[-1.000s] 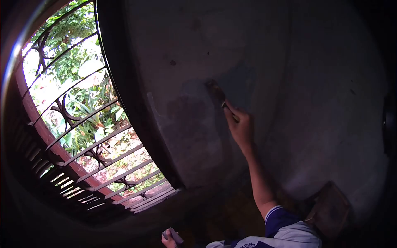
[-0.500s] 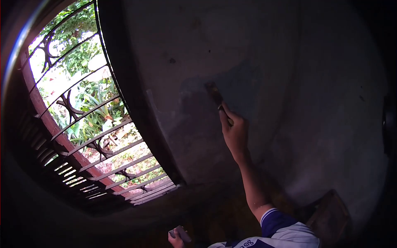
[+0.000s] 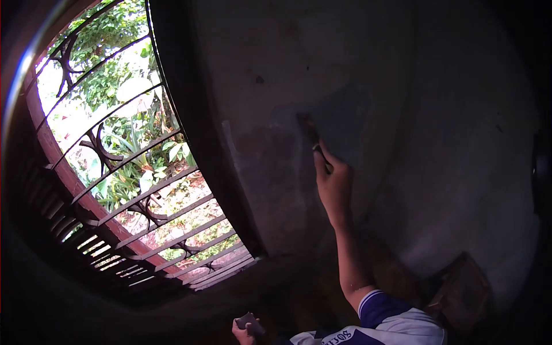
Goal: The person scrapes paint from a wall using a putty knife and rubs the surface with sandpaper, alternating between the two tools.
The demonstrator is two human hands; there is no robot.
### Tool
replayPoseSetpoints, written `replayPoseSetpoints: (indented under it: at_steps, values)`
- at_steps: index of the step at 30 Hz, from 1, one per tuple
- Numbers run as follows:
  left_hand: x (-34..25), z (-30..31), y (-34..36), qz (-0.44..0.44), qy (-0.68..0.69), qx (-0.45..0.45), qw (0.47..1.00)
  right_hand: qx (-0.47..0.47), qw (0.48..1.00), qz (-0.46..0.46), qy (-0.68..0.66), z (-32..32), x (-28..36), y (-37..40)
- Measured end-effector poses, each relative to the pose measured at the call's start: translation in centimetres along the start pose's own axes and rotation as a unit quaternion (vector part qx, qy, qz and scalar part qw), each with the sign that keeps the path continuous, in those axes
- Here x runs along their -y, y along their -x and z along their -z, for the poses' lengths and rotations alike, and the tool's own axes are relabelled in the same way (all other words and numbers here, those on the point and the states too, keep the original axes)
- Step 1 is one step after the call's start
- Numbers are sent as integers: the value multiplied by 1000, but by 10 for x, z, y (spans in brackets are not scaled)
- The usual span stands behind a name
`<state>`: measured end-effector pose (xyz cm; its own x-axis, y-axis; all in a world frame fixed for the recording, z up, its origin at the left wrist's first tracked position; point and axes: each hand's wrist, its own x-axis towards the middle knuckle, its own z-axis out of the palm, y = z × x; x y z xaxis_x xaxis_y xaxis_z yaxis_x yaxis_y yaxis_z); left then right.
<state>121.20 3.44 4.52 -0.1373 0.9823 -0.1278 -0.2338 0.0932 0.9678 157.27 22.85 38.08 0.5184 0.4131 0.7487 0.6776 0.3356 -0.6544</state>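
My right hand (image 3: 335, 175) is raised to the wall, its fingers closed round the handle of a flat tool (image 3: 309, 129), perhaps a scraper or a brush. The tool's tip is at the wall, beside a darker, bluish patch (image 3: 345, 118). Low in the view, my left hand (image 3: 244, 332) grips a small greyish block or plate (image 3: 251, 323) near my body. What exactly that object is cannot be made out in the dim light.
On the left, a barred window (image 3: 149, 215) with a reddish frame opens onto bright plants. The wall (image 3: 448, 138) stretches to the right. A brownish box-like object (image 3: 464, 287) stands at the lower right.
The window and wall have shifted a little to the right in view. My right hand is still at the patch with the tool, and my left hand's object is tilted slightly differently.
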Motion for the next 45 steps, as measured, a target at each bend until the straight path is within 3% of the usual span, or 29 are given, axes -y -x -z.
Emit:
replayPoseSetpoints:
  at_steps: [2, 11, 14, 20, 23, 26, 30, 36, 39, 42, 45]
  values:
    - [-7, 7, -13, -8, -17, 22, 1000, 13, 999, -39, 28, 8, 15, 1]
    - [-22, -3, -36, -17, -8, 67, 998, -19, 998, 58, -13, -1, -30, -8]
    - [-14, -10, -45, 6, -33, 73, 997, 2, 999, 6, 37, -10, -35, -19]
    - [-45, -87, -29, 3, 20, 9, 1000, 37, 998, 25, 54, 4, -32, -32]
    - [-17, -109, -32, -3, 38, 6, 999, 27, 993, 89, 68, 4, -46, -26]
    - [-14, -142, -30, 33, 65, -37, 997, 61, 993, 60, 84, 33, -44, -28]
    - [6, -165, -36, -14, 67, 12, 998, 54, 986, 98, 121, 22, -58, -47]
    - [16, -215, -53, -53, 74, 32, 995, 82, 989, 109, 63, 41, -66, -61]
    - [15, -237, -54, -59, 18, 30, 998, 114, 983, 111, 95, 39, -72, -57]
    - [19, -246, -44, -54, 64, 9, 996, 100, 987, 116, 41, 58, -82, -52]
    - [23, -257, -38, -49, 67, -12, 997, 107, 978, 143, 104, 33, -88, -70]
